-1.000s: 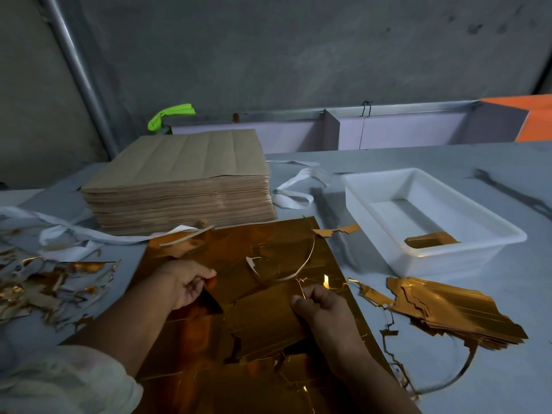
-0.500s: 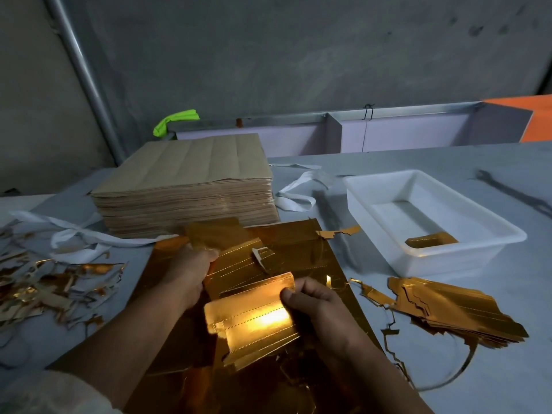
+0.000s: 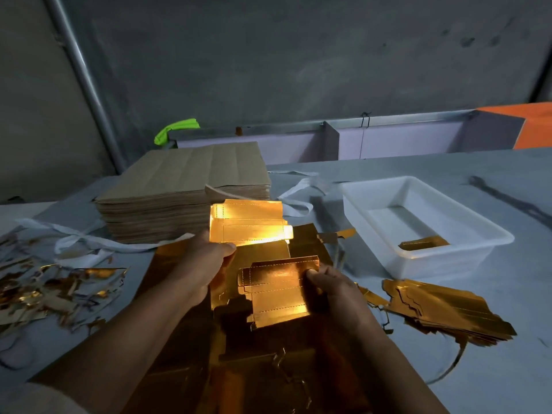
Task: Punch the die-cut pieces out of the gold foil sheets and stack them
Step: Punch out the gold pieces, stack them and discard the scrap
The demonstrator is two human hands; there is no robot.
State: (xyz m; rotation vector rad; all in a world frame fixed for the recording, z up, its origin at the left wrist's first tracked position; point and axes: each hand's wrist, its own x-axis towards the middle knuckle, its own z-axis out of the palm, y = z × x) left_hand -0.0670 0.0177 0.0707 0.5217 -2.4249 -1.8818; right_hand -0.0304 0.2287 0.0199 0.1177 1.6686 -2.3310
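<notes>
A second ago both your hands were down on the gold foil sheet [image 3: 176, 330], working at the cuts. Now two pieces have come free of it, one in each hand.

Your left hand [image 3: 203, 264] pinches the lower edge of the bright piece [image 3: 249, 224]. It has lifted that piece toward the far edge of the table [image 3: 448, 165], so it shows in front of the stack of brown sheets [image 3: 185, 186]. Your right hand [image 3: 331, 289] holds the right end of the second piece [image 3: 276, 294] with the thumb on top and the other fingers hidden beneath. That piece is low over the sheet, by the near edge.

For these two the punching looks done — what is left is the stacking. The pile of finished pieces [image 3: 442, 309] lies toward the right edge of the table, just in front of the white tray [image 3: 442, 261], which holds a single gold piece [image 3: 422, 243]. The two in your hands probably belong on that pile, squared up so the tabs do not snag.

The scrap heap [image 3: 44, 294] sits at the left edge, well apart from the good pieces. The sheet under your arms is dark, so you cannot tell from here whether more pieces remain in it.
</notes>
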